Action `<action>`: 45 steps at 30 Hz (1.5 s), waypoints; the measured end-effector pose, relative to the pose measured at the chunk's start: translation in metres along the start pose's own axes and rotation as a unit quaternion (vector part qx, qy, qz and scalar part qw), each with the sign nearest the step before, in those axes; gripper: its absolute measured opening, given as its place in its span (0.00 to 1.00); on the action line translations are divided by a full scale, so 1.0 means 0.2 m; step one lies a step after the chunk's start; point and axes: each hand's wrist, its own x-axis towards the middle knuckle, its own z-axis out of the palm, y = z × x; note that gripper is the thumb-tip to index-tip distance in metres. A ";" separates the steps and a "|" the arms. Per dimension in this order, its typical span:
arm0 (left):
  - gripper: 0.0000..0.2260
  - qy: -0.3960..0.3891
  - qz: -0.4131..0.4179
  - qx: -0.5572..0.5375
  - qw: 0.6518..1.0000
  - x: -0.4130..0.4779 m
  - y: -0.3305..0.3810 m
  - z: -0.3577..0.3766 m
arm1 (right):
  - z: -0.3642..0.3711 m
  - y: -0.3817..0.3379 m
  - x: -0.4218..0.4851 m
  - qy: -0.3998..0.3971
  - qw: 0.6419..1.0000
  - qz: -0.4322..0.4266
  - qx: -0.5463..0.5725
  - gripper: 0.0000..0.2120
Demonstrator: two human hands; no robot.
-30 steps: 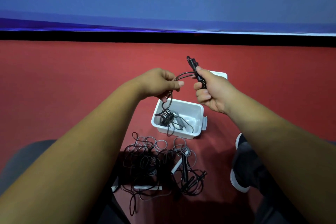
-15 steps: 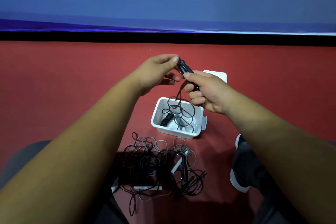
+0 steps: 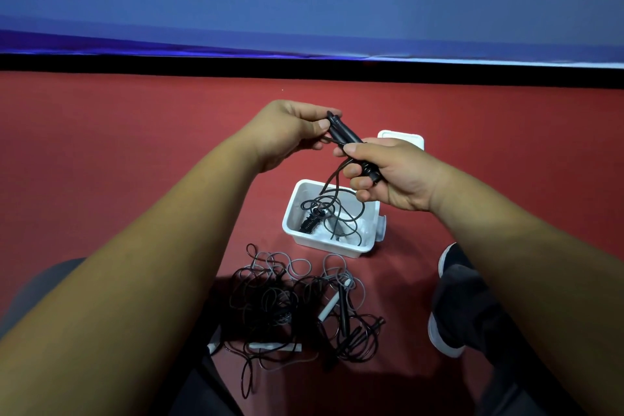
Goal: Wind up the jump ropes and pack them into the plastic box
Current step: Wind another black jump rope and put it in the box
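Observation:
My right hand (image 3: 388,176) grips the black handles of a jump rope (image 3: 344,135) above the white plastic box (image 3: 337,248). My left hand (image 3: 290,128) pinches the upper end of those handles. The black cord hangs down from the handles in loose loops into the box, where a wound black rope (image 3: 312,223) lies. A tangled pile of black and grey jump ropes (image 3: 297,307) with white handles lies on the red floor in front of the box.
The box's white lid (image 3: 401,138) lies on the floor behind my right hand. My black shoe with a white sole (image 3: 449,297) sits right of the pile. A black strip and a blue banner wall close off the far side.
My left hand let go of the cord and rose to the top of the handles. The cord's loops dropped lower into the box, and my right hand tilted the handles leftward.

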 end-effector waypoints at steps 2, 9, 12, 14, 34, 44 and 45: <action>0.13 0.003 0.002 0.019 1.000 0.01 -0.01 0.00 | 0.00 0.01 0.01 0.008 1.000 0.001 0.008 0.11; 0.13 -0.012 -0.022 -0.042 0.999 0.01 -0.03 0.04 | -0.01 -0.01 0.04 0.032 0.999 0.003 0.039 0.06; 0.26 0.006 -0.072 -0.092 0.993 0.03 -0.04 0.04 | -0.02 -0.02 0.05 0.046 0.998 -0.001 0.048 0.05; 0.34 -0.003 -0.104 -0.120 0.987 0.05 -0.04 0.01 | -0.02 -0.03 0.06 0.054 0.997 -0.005 0.054 0.05; 0.07 -0.140 -0.050 0.165 0.975 -0.01 -0.08 0.03 | -0.09 -0.11 0.05 0.084 0.994 -0.028 0.067 0.11; 0.10 -0.094 -0.061 0.235 0.966 -0.01 -0.10 0.03 | -0.06 -0.09 0.04 0.057 0.994 -0.020 0.087 0.09; 0.10 -0.094 -0.070 0.212 0.970 -0.01 -0.10 0.03 | -0.06 -0.09 0.04 0.054 0.994 -0.020 0.092 0.09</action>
